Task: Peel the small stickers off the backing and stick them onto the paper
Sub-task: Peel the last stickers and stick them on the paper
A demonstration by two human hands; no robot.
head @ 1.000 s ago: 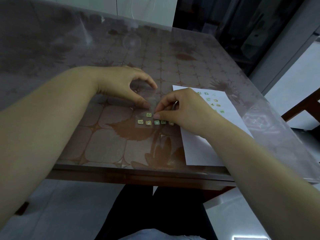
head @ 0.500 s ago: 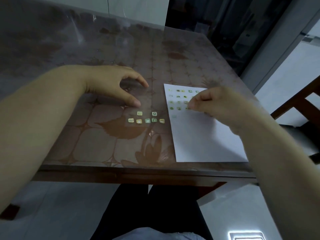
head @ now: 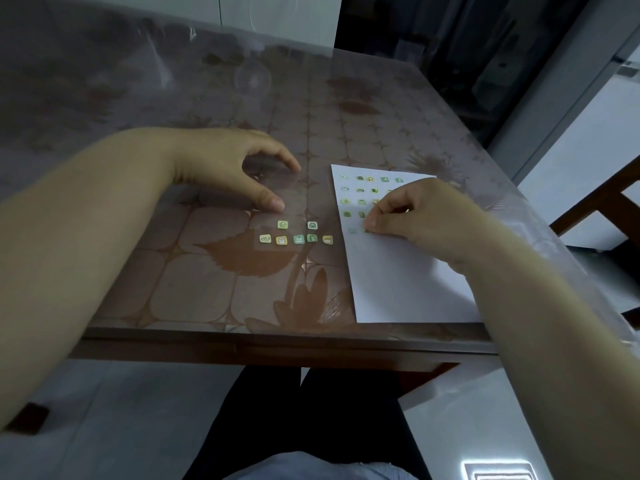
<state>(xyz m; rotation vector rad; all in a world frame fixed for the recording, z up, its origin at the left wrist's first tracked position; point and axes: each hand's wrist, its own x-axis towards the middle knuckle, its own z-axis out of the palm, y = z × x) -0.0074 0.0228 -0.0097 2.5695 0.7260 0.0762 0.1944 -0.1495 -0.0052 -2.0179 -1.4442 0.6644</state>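
Head view: right hand (head: pixel 422 216), centre right, was pinching a sticker (head: pixel 367 231) onto the paper (head: pixel 398 271).
Left hand (head: pixel 228 168): thumb and forefinger apart, pinning the backing (head: pixel 298 209), mid-frame.
Done: over a dozen stuck, I'd say.
Left: seven stickers (head: pixel 298 239) on the backing.

No words, numbers or brand marks are showing legibly anywhere. The small stickers (head: pixel 298 239) on the clear backing (head: pixel 273 249) and on the paper (head: pixel 398 278) are carrying only tiny green and yellow pictures, too small to read.
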